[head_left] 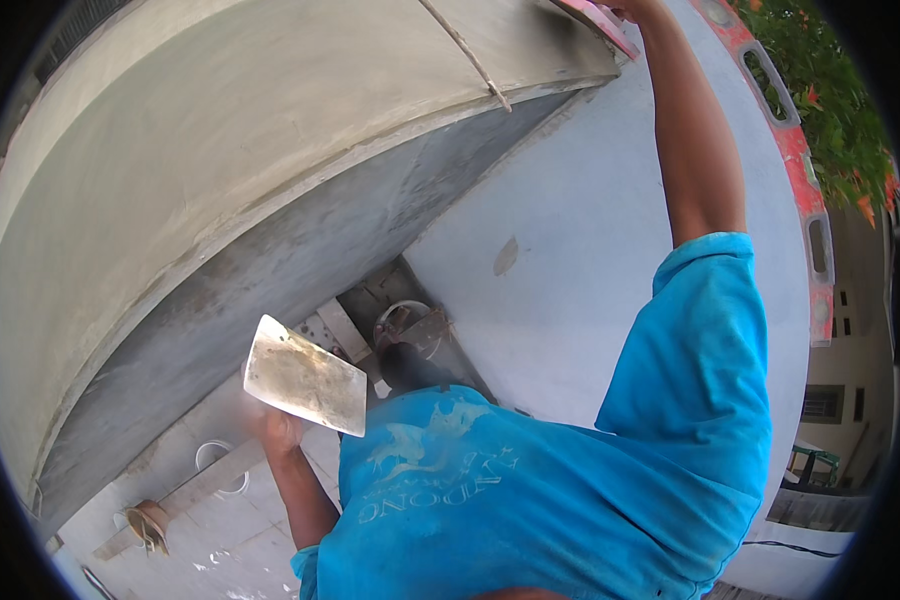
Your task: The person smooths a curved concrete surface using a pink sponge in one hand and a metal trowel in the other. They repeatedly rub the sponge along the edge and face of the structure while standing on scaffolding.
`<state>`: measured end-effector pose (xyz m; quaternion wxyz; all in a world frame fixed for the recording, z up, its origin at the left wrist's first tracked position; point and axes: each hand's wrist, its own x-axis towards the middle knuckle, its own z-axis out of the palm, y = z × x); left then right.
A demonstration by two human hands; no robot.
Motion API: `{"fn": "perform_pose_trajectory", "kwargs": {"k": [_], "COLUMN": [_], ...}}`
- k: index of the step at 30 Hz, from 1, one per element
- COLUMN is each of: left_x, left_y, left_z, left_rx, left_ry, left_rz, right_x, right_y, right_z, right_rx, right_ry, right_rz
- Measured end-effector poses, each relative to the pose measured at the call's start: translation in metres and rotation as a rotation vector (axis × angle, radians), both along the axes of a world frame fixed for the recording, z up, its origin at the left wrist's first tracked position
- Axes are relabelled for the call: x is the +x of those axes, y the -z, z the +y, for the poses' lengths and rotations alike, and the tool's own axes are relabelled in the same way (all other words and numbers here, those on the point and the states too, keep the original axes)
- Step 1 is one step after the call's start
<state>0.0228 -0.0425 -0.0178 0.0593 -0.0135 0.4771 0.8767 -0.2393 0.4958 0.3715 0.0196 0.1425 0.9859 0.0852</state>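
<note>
Beige plastered face (220,150) to your left, pale blue wall (570,250) to your right. Your left hand (278,428) is clamped under the pale board (305,375), low beside your blue shirt (530,500). Your right hand (625,7) is raised at the pink tool (602,25) by the beige face's end; cropped, so cannot tell its grip. Step looks like working that surface; next move likely calls for even pressure, board level.

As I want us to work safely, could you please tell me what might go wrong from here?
The smudged pale board, gripped by the left hand alone, might tip or slip. The round container close to the dark-clad leg could get knocked or tripped over.
</note>
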Motion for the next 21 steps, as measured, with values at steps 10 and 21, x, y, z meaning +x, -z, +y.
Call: {"fn": "perform_pose_trajectory", "kwargs": {"k": [10, 21], "left_x": [0.010, 0.001], "left_y": [0.029, 0.016], "left_z": [-0.010, -0.004], "left_rx": [-0.008, -0.056], "left_ry": [-0.033, -0.048], "left_rz": [-0.016, 0.019], "right_x": [-0.025, -0.029], "right_y": [0.030, 0.006], "right_z": [-0.007, -0.027], "right_rx": [-0.184, -0.250], "right_ry": [-0.114, -0.207], "right_rz": [0.054, 0.042]}}
